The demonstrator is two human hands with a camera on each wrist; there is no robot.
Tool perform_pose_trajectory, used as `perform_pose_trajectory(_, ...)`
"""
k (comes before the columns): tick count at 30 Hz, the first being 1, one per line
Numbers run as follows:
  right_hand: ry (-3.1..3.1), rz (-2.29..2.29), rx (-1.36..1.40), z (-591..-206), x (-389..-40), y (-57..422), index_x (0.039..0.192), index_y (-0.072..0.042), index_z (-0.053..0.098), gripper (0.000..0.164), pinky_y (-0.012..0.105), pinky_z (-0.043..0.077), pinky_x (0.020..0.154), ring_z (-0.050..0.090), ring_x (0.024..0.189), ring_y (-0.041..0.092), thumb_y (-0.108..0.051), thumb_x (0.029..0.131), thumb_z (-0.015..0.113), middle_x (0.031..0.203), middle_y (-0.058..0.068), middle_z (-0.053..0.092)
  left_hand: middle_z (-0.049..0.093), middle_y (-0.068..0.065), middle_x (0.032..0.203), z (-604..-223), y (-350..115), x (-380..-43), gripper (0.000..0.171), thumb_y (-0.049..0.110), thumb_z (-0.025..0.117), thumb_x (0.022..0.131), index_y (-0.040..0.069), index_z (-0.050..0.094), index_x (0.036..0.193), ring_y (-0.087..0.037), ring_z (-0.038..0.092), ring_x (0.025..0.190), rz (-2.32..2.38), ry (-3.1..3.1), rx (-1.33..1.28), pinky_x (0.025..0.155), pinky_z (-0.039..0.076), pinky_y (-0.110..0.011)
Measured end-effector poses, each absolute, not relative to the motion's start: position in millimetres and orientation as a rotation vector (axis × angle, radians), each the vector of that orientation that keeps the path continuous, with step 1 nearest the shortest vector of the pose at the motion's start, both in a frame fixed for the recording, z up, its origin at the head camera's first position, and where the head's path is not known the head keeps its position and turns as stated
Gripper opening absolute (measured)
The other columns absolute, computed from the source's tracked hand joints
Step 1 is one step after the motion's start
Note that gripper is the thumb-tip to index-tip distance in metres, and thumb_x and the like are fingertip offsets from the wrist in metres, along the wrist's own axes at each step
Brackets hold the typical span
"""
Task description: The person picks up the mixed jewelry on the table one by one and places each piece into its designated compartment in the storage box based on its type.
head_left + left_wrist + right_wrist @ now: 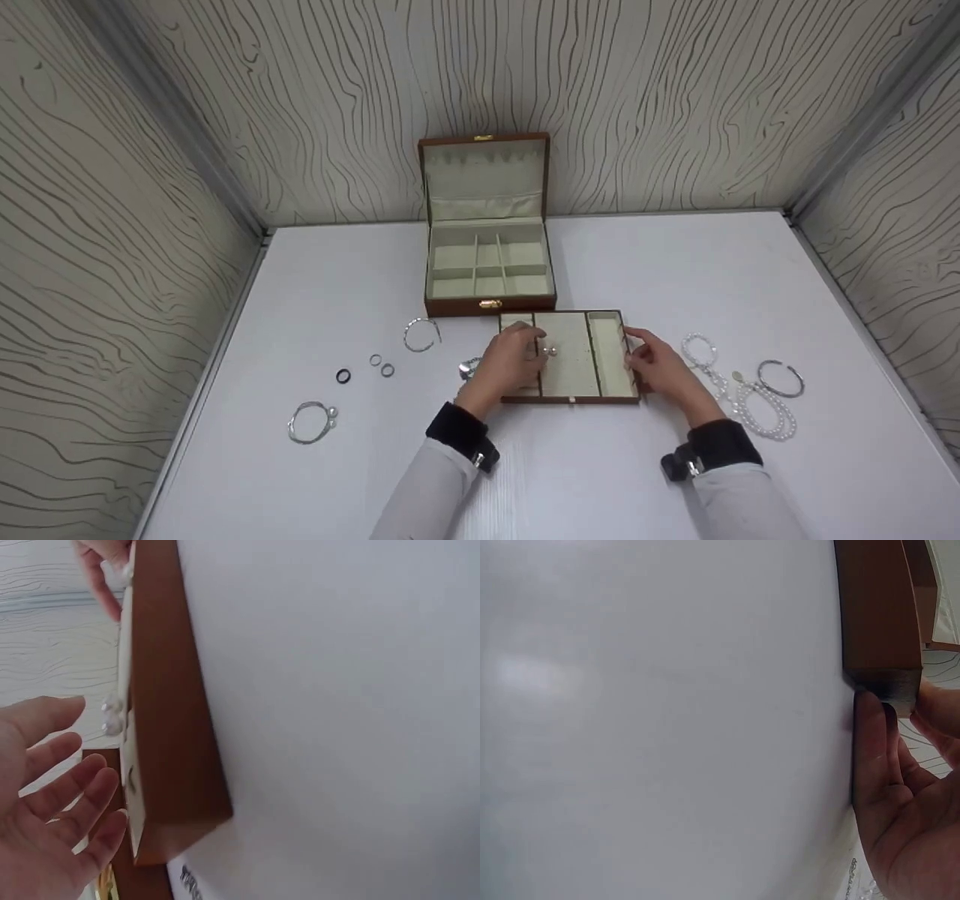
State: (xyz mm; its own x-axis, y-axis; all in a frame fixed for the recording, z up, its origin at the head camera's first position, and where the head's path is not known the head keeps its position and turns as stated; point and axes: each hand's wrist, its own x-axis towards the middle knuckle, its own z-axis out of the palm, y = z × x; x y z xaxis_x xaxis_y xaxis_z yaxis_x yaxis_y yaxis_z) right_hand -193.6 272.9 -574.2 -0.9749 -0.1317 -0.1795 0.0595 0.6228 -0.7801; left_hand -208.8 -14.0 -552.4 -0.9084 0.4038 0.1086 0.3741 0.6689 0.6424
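A brown-edged jewelry tray (566, 356) with cream lining lies in front of the open jewelry box (491, 307). My left hand (514, 360) is over the tray's left part, fingers spread and relaxed. Just beyond its fingertips, two pearls (550, 351) sit on the wide middle section; in the left wrist view these pearls (112, 716) stand up from the lining, apart from the thumb. At the tray's right end, my right hand (667, 367) grips the edge. Its fingers (871, 735) bend against the brown end wall in the right wrist view.
Left of the tray lie a bracelet (406, 337), small rings (343, 376) and a bangle with pearls (294, 427). A silvery piece (468, 368) is partly behind my left hand. Pearl strings (784, 424) and a dark bangle (801, 382) lie at right. Patterned walls enclose the table.
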Motion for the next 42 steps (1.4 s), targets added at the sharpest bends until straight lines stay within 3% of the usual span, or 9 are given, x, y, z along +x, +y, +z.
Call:
perform_pose_trajectory(4,2.645,-1.279,-0.081,-575,-193,274,0.144,0.001,0.040,0.049,0.033,0.047,0.065,0.053,0.082,0.022,-0.007,0.099,0.056,0.097,0.013,0.057,0.063,-0.008,0.119,-549,-35,-204,0.034,0.016,0.073,0.089,0.007,0.067,0.120,-0.024,0.061,0.109,1.098,2.897,0.632,0.093,0.049,-0.037)
perform_pose_trajectory(9,2.668,-1.289,-0.102,-576,-194,274,0.143,0.002,0.042,0.049,0.033,0.045,0.069,0.053,0.083,0.021,-0.004,0.097,0.057,0.095,0.012,0.058,0.065,-0.010,0.113,-549,-68,-199,0.033,0.012,0.075,0.085,0.004,0.068,0.116,-0.027,0.064,0.102,1.149,3.059,0.530,0.087,0.051,-0.039)
perform_pose_trajectory(12,2.675,-1.281,-0.101,-577,-194,274,0.143,0.001,0.042,0.049,0.032,0.046,0.069,0.054,0.083,0.021,-0.005,0.097,0.057,0.095,0.012,0.058,0.065,-0.010,0.111,-550,-89,-196,0.033,0.011,0.075,0.084,0.003,0.068,0.115,-0.026,0.064,0.097,1.189,3.104,0.404,0.084,0.052,-0.038)
perform_pose_trajectory(22,2.685,-1.284,-0.116,-576,-195,274,0.143,0.002,0.043,0.049,0.032,0.046,0.069,0.054,0.082,0.021,-0.004,0.097,0.057,0.094,0.012,0.059,0.066,-0.023,0.106,-549,-158,-185,0.026,0.002,0.077,0.079,-0.003,0.071,0.104,-0.038,0.062,0.101,1.014,3.361,-0.187,0.090,0.047,-0.049)
perform_pose_trajectory(28,2.670,-1.259,-0.082,-575,-194,274,0.144,0.000,0.041,0.049,0.034,0.047,0.070,0.054,0.085,0.024,-0.006,0.098,0.056,0.097,0.013,0.058,0.062,-0.029,0.111,-551,-198,-174,0.037,0.003,0.077,0.078,-0.008,0.068,0.112,-0.044,0.058,0.105,0.954,3.290,-0.444,0.089,0.046,-0.053)
perform_pose_trajectory(35,2.662,-1.260,-0.086,-575,-195,273,0.144,0.001,0.041,0.049,0.034,0.046,0.069,0.054,0.085,0.023,-0.007,0.098,0.056,0.097,0.012,0.058,0.054,-0.035,0.118,-558,-229,-159,0.053,0.001,0.076,0.078,-0.008,0.058,0.127,-0.050,0.054,0.106,0.899,3.128,-0.557,0.082,0.045,-0.058)
perform_pose_trajectory(42,2.651,-1.295,-0.093,-575,-194,273,0.144,0.003,0.040,0.049,0.034,0.047,0.070,0.054,0.085,0.022,-0.005,0.098,0.056,0.096,0.013,0.058,0.053,-0.033,0.115,-560,-242,-151,0.049,-0.004,0.066,0.083,-0.007,0.056,0.131,-0.048,0.054,0.104,0.935,3.068,-0.625,0.080,0.047,-0.056)
